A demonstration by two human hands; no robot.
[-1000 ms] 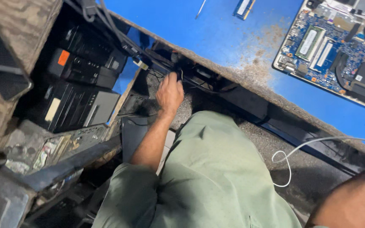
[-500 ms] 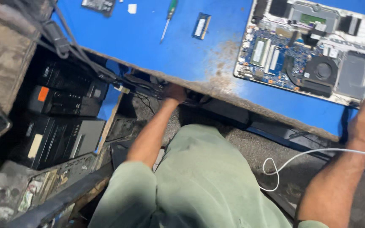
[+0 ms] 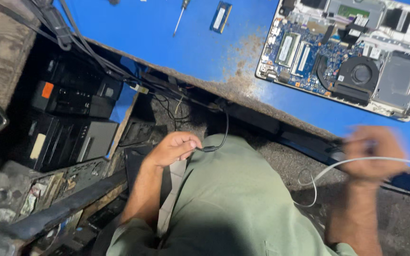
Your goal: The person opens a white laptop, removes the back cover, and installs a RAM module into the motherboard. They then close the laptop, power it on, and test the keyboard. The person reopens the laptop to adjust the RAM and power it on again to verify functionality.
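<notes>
My left hand point(image 3: 172, 148) hangs below the blue table's edge, over my green-trousered lap point(image 3: 243, 199). It is shut on a thin black cable point(image 3: 225, 128), pinching it just behind its small plug, and the cable loops up under the table. My right hand point(image 3: 373, 154) is blurred by motion at the table's front edge on the right. A white cable point(image 3: 330, 166) runs across it, and the blur hides whether the fingers grip it. An opened laptop point(image 3: 347, 52) with its circuit board and fan bare lies on the table beyond that hand.
On the blue table point(image 3: 167, 47) lie a memory stick point(image 3: 220, 16) and a screwdriver point(image 3: 180, 19). Black boxes point(image 3: 69, 118) are stacked under the table at left, with cables hanging above them. A wooden board point(image 3: 3, 52) is at far left.
My left hand has come back from under the table toward my lap, now with the black cable in it. My right hand has left the table edge and moved left and lower.
</notes>
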